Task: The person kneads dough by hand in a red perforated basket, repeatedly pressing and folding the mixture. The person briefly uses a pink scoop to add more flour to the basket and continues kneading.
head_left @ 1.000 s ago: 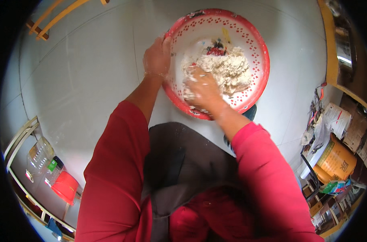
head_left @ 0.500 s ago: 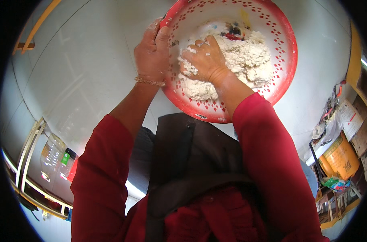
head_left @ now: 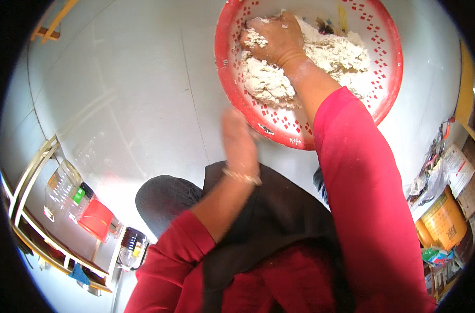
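A wide white basin point(head_left: 396, 49) with a red rim and red diamond pattern holds crumbly, pale dough point(head_left: 271, 83). More of the dough lies in a rough heap toward the basin's right. My right hand point(head_left: 279, 39) is inside at the far left, fingers curled down into the dough, with flour and bits stuck to its back. Just outside the near left rim is my left hand point(head_left: 240, 141), smeared by motion, a beaded bracelet point(head_left: 241, 176) on its wrist. Its fingers are too blurred to read. A dark mark shows on the basin floor beyond the dough.
The basin stands on a pale tiled floor point(head_left: 149, 78). At the left are a rack point(head_left: 26, 201), clear plastic bottles point(head_left: 62, 190) and a red bucket point(head_left: 96, 219). An orange-yellow bucket point(head_left: 443, 221) and plastic bags point(head_left: 436, 167) sit at the right.
My left hand has let go of the basin's left rim and come down toward me. My right hand stays in the dough, now curled at the far left. The basin sits slightly higher and farther right in view.
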The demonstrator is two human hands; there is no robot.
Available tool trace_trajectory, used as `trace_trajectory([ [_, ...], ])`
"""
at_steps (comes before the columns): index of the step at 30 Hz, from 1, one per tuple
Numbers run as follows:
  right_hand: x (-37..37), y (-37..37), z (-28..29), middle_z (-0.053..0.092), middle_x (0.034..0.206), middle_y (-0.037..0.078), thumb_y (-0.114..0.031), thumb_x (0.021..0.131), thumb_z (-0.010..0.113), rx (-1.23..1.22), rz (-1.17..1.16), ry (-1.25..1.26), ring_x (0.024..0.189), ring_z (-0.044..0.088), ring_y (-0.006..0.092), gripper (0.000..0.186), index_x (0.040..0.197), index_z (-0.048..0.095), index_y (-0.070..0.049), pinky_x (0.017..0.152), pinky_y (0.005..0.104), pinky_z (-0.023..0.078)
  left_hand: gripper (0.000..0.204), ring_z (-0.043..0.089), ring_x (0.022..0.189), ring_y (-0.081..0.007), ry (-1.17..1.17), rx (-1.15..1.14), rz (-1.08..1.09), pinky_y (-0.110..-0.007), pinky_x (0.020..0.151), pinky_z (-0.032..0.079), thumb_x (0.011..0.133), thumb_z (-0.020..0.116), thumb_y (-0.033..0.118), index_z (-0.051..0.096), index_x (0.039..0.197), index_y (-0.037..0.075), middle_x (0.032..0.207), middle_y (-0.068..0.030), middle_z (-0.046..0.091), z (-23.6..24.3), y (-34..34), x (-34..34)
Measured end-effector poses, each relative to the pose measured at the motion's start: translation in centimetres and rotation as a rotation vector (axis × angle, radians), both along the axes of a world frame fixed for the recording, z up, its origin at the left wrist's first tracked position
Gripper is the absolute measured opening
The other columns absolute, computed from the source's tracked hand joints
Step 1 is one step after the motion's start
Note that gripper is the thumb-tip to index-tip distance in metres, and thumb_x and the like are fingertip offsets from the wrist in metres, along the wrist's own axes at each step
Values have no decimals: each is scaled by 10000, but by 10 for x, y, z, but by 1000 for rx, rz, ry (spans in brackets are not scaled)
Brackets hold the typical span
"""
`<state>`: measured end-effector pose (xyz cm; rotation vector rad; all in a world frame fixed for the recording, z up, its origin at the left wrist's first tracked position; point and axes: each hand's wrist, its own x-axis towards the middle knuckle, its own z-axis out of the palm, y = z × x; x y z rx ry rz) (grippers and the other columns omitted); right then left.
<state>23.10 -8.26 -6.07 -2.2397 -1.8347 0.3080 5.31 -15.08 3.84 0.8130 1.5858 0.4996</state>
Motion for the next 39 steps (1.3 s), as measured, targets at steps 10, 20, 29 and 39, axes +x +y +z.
trace_trajectory([
  [10, 28, 45, 50, 631, 1304, 108, -677, 774, 615, -525, -132, 854, 1175, 590, 263, 746, 1231, 677, -90, 1000, 378, 437, 352, 558, 816, -204, -53, 489, -169, -363, 775, 475, 1010, 476, 297, 613, 1026, -27, 932, -107, 629, -54, 103, -6],
  [20, 9, -11, 126, 673, 1165, 166, -519, 651, 809, -801, 91, 540, 1025, 653, 276, 805, 1330, 600, -140, 881, 400, 531, 292, 573, 735, -216, -60, 390, -282, -366, 724, 483, 967, 542, 281, 643, 952, 8, 831, -97, 651, -50, 132, 15],
  [29, -15, -129, 139, 725, 952, 106, -173, 774, 659, -726, 64, -202, 888, 706, 256, 227, 989, 728, -160, 826, 452, 477, 305, 602, 827, -386, 112, 561, -383, -427, 778, 481, 956, 517, 301, 616, 966, 12, 885, -215, 645, -63, 134, 20],
  [39, -17, -59, 86, 739, 886, 92, -120, 806, 623, -719, -81, -48, 890, 723, 264, 173, 907, 762, -134, 730, 406, 544, 275, 520, 721, -216, 81, 491, -360, -354, 726, 463, 981, 496, 262, 581, 923, 6, 806, -115, 597, -45, 128, 18],
])
